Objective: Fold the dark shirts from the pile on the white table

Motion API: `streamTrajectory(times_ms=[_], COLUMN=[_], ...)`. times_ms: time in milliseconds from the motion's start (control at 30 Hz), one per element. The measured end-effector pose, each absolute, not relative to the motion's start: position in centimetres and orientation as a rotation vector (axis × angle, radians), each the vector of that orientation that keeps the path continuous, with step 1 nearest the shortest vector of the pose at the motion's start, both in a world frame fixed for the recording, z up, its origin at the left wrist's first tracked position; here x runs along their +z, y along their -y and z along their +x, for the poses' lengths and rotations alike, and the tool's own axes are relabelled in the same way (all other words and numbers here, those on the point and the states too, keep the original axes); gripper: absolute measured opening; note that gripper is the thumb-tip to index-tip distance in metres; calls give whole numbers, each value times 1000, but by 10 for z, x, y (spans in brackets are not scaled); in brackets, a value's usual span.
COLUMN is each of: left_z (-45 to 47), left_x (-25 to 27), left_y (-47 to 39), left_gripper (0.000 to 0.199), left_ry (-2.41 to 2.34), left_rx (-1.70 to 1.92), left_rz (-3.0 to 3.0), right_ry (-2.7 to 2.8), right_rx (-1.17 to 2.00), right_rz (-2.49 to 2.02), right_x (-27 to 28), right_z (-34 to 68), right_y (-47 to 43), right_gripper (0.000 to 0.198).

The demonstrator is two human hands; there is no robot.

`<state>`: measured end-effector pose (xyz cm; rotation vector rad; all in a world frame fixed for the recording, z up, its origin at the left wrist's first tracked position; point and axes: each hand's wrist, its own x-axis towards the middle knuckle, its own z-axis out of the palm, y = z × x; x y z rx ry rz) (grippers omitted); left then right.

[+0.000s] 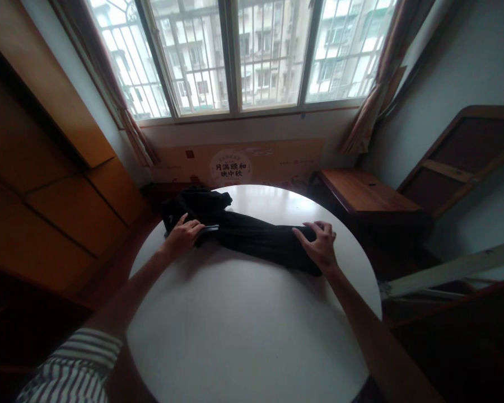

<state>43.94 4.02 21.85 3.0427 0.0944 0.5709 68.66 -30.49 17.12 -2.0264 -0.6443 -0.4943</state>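
A black cloth garment [256, 234] lies across the far half of the white round table [243, 324]. Its left end is bunched up, while a long, narrow part like a leg or sleeve stretches to the right. My left hand [183, 232] is closed at the bunched end around a slim object [211, 228] with a pale, metallic-looking tip pointing right; its kind is unclear. My right hand [319, 244] rests on the right end of the long part, thumb and fingers apart, touching the cloth.
Beyond the table, a printed board [277, 159] leans below the barred window [269, 56]. To the right stand a low wooden table [369, 190] and a folded wooden frame [449, 168]. Wooden cabinets [71, 207] line the left side. Curtains [363, 123] hang beside the window.
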Motion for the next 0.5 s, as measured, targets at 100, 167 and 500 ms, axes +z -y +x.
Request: streamTrajectory(times_ms=[100, 167, 500], left_z=[436, 436, 463], left_x=[234, 241, 218], left_y=[-9, 21, 112], left_gripper=[29, 28, 54], left_ry=[45, 76, -54], left_rx=[636, 588, 214], left_rz=[2834, 2643, 1737], right_ry=[953, 1189, 1459], right_rx=[-488, -405, 304], right_rz=[-2188, -2203, -1542], right_x=[167, 170, 161], right_z=[674, 664, 604], right_y=[299, 297, 285], right_gripper=[73, 82, 56])
